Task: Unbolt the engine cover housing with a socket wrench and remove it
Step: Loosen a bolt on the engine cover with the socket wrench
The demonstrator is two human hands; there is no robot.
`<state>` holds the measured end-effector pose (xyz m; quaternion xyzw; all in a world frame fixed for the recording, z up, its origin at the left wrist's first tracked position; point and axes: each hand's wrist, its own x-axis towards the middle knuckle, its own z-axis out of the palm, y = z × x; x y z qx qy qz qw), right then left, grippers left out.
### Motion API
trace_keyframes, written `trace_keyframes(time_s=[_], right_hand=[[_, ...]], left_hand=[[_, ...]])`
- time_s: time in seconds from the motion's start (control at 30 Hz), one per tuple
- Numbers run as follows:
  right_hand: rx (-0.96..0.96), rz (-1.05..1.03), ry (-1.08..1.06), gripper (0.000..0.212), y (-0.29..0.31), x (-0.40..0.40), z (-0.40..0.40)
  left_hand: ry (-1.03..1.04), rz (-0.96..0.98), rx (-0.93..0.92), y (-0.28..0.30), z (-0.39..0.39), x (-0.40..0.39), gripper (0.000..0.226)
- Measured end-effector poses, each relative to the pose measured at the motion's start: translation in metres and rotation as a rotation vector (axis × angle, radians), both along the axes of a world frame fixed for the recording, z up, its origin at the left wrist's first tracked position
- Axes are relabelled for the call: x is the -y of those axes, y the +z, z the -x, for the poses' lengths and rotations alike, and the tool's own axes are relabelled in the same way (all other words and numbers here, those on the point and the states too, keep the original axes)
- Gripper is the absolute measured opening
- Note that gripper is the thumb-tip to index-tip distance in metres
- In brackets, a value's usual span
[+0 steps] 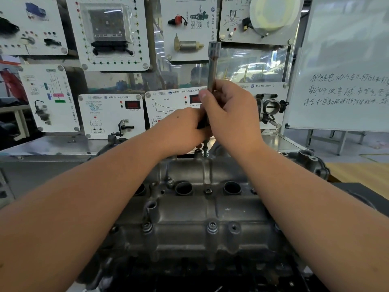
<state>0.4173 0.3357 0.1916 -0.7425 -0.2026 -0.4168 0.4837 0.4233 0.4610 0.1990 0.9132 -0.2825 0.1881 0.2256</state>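
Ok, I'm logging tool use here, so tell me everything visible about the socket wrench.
The socket wrench is a long, slim, dull-silver metal shaft standing nearly upright, with a wider chrome socket end at its top. The right hand grips its middle; the left hand holds a dark lower part. Its lower end is hidden by the hands, above the far edge of the engine cover housing.

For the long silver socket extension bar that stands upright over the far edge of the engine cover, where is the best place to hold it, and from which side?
Judging by its pose, take the long silver socket extension bar on its smooth lower shaft, from the right side, where the right hand already wraps it. The bar stands nearly upright, so a sideways grip steadies it; the wide top socket end stays free. The left hand holds near its base.
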Motion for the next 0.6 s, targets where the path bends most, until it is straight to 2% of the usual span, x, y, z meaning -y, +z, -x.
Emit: trace_keyframes(time_s=[0.17,0.27,0.43,0.53,0.6], right_hand=[[-0.008,-0.032,0.011,0.02,-0.0013,0.001,-0.0031],[0.012,-0.03,0.017,0.011,-0.0007,0.0009,-0.0005],[0.031,0.068,-0.015,0.022,-0.0007,0.002,-0.0017],[0.009,0.027,0.033,0.014,-0.0008,0.0006,0.0],[-0.012,-0.021,0.039,0.016,-0.0013,0.0,0.0]], left_hand=[[0.017,-0.001,0.021,0.0002,0.0031,0.0,0.016],[0.028,0.031,-0.005,0.0001,0.0029,0.0005,0.019],[0.009,0.041,-0.002,-0.0005,0.0017,0.001,0.017],[0.016,0.007,0.01,0.0006,0.0009,-0.0003,0.014],[0.015,-0.008,0.024,0.0004,0.0014,-0.0002,0.012]])
